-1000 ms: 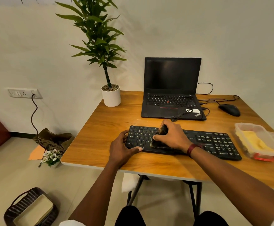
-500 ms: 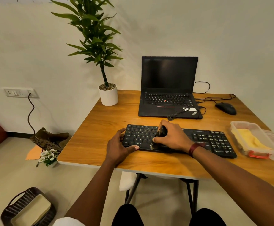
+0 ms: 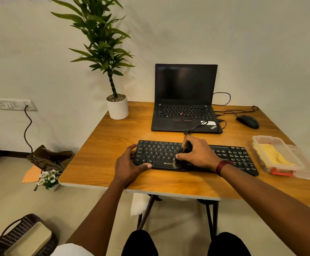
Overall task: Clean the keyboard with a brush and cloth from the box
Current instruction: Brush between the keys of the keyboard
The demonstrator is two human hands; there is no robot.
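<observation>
Keyboard (image 3: 233, 157), black rectangular plastic, lies 9-to-3 o'clock on the wooden counter (image 3: 104, 156); left hand (image 3: 130, 164) grips its 9 o'clock end, right hand (image 3: 199, 154) clutches a dark-bristled brush (image 3: 178, 162) mid-board, nearer 3 o'clock.

Hemmed in behind keyboard (image 3: 231, 157) by laptop (image 3: 185, 84), near right end by box (image 3: 268, 139); open worktop (image 3: 102, 156) leftward, up to plant pot (image 3: 117, 109).

We see a brown wooden bench (image 3: 111, 145) by the wall. A black keyboard (image 3: 158, 152) lies near its front edge. Behind that sits an open black laptop (image 3: 184, 115), with a white plant pot (image 3: 117, 109) to the left and a black mouse (image 3: 247, 121) to the right. A clear box (image 3: 267, 139) sits at the right side, its lid (image 3: 309, 172) just beside it
</observation>
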